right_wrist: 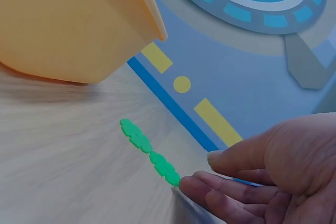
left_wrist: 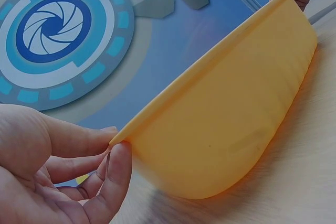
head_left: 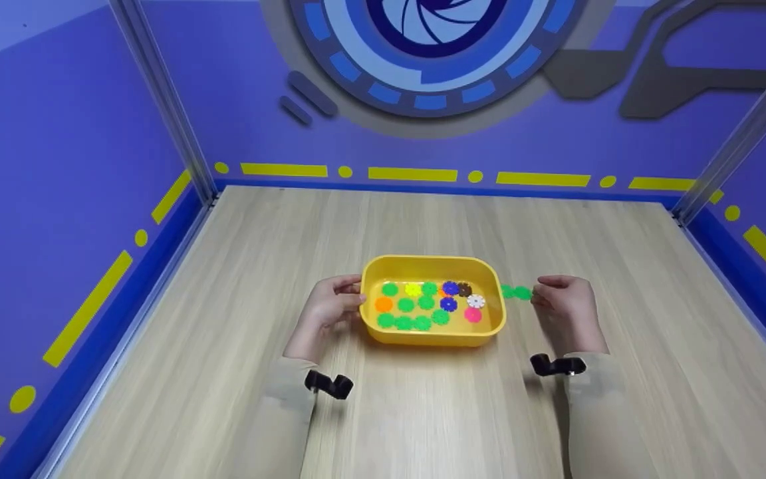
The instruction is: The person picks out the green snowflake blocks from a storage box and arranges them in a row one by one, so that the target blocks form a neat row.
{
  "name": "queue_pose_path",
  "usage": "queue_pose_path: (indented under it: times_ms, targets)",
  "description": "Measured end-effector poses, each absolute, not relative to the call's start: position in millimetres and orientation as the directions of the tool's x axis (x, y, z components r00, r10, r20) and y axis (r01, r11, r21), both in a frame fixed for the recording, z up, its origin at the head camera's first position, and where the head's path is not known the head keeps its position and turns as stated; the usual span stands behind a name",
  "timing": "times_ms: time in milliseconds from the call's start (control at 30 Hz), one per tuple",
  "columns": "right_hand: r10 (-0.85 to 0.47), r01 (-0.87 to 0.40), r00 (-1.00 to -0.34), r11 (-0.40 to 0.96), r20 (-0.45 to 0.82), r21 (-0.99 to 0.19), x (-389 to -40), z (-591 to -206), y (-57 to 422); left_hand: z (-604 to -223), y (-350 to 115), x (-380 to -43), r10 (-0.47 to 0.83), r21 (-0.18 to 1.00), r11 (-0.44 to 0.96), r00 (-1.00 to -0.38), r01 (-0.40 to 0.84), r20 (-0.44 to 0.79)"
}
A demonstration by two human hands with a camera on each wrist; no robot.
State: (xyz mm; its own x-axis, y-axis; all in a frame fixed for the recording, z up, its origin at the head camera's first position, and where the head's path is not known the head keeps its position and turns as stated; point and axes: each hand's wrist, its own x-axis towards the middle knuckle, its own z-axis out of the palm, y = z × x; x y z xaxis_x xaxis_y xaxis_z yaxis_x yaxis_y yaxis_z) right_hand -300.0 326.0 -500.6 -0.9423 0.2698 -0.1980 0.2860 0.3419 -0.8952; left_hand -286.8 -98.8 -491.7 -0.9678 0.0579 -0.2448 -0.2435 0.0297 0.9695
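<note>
The yellow plastic tub holds several small notched discs, among them green discs, blue discs, a white disc and a pink disc. My left hand pinches the tub's left rim between thumb and fingers, as the left wrist view shows closely. To the right of the tub is a pair of joined green discs. My right hand is beside their near end, fingertips right at the edge, with the thumb apart from the fingers.
A wooden tabletop lies under everything. Blue-purple panels with yellow markings enclose it at the back and both sides, with metal posts at the corners. Black wrist straps sit over both sleeves.
</note>
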Motion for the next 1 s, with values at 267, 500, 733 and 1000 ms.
queue_pose_path:
  times_ms: [267, 500, 733, 1000]
  targets:
    - [0.258, 0.264, -0.951, 0.397, -0.169, -0.879, -300.1, -490.2, 324.2, -492.8, -98.5, -287.0, 0.065, 0.974, 0.022, -0.972, -0.227, -0.227]
    - [0.207, 0.183, -0.973, 0.420, -0.103, -0.889, -297.9, -480.5, 320.2, -492.1, -98.6, -286.7, 0.064, 0.973, 0.007, -0.970, -0.233, -0.233]
    - [0.175, 0.150, -0.981, 0.417, -0.083, -0.897, -295.0, -469.4, 312.6, -492.2, -98.9, -286.3, 0.068, 0.973, 0.001, -0.971, -0.230, -0.229]
    - [0.137, 0.113, -0.989, 0.395, -0.063, -0.912, -291.9, -457.3, 300.8, -491.2, -98.4, -286.5, 0.070, 0.972, -0.001, -0.970, -0.233, -0.233]
